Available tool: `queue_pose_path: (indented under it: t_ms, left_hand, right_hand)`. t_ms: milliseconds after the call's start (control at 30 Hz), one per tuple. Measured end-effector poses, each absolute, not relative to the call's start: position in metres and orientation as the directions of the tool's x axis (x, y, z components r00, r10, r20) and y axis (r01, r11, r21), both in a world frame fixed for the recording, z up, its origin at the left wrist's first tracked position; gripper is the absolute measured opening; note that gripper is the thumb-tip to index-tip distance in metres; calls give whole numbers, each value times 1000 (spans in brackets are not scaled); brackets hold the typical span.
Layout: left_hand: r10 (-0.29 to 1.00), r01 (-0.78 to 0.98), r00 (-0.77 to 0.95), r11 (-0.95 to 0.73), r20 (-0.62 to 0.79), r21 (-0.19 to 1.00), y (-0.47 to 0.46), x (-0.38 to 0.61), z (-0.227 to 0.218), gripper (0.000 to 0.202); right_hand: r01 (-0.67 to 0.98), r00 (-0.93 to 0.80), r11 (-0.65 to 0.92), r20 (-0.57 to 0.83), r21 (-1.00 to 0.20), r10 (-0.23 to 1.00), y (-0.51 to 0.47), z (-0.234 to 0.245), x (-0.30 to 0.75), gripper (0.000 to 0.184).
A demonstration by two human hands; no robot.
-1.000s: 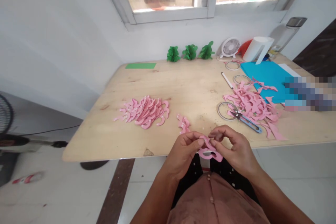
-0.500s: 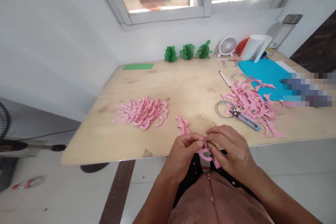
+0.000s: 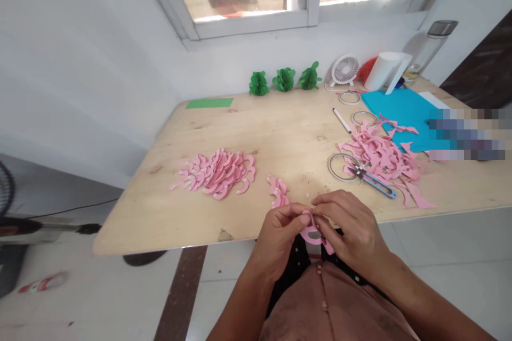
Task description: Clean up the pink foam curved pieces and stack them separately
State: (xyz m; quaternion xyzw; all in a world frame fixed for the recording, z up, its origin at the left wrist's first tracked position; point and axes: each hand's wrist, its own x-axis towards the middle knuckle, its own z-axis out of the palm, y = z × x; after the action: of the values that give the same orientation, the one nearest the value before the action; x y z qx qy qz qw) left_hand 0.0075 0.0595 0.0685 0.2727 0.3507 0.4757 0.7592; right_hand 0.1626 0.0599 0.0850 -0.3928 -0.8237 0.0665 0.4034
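Note:
Between my hands, just off the table's front edge, is a curved pink paper cutout [image 3: 310, 235]. My left hand [image 3: 282, 237] pinches its upper left part between thumb and fingers. On its other side my right hand [image 3: 350, 226] is closed on the same cutout, its fingertips partly hiding the paper. Close beyond my left hand lies a small stack of pink curved pieces [image 3: 278, 189]. Farther left is a larger heap of pink curved pieces [image 3: 222, 173], many with pale ends.
Blue-handled snips [image 3: 374, 181] lie by a tape ring [image 3: 343, 167] and pink paper scraps [image 3: 384, 154] on the right. Behind are a marker [image 3: 341, 120], a blue sheet [image 3: 412, 106], a small fan [image 3: 345, 70], green paper figures [image 3: 284, 80] and a green strip [image 3: 210, 103].
Almost nothing differs. The view has shifted slightly, and both hands keep their hold on the pink cutout in nearly the same pose.

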Motion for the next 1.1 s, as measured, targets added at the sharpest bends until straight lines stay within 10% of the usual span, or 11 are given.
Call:
queue_pose_path:
  t_ms: [1100]
  left_hand:
    - [893,-561,296,449,-338,695,57,9,67,13]
  right_hand:
    - [562,-369,656,557,-504,744,61,90,163,12]
